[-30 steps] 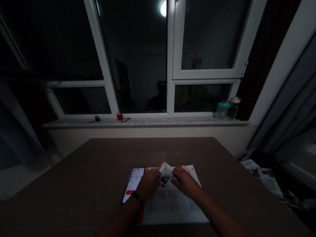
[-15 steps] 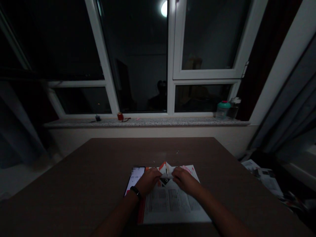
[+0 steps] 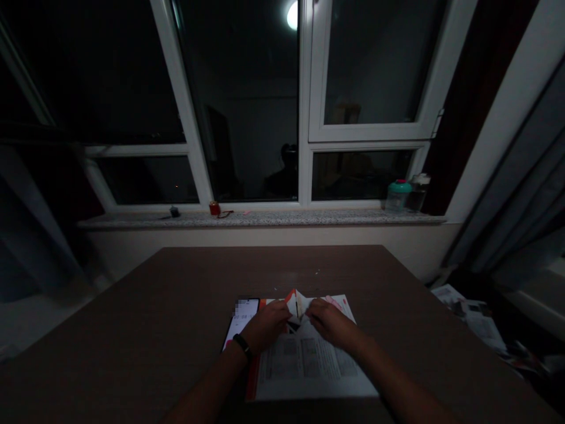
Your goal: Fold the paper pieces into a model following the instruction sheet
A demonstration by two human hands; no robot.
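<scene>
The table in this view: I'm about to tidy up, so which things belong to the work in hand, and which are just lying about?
In use:
folded printed paper
left hand
right hand

Lying about:
phone
teal-lidded bottle
small red object
loose papers

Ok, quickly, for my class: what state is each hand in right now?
Left hand: on the folded paper, curled; grip unclear.
Right hand: on it too; grip unclear.
</scene>
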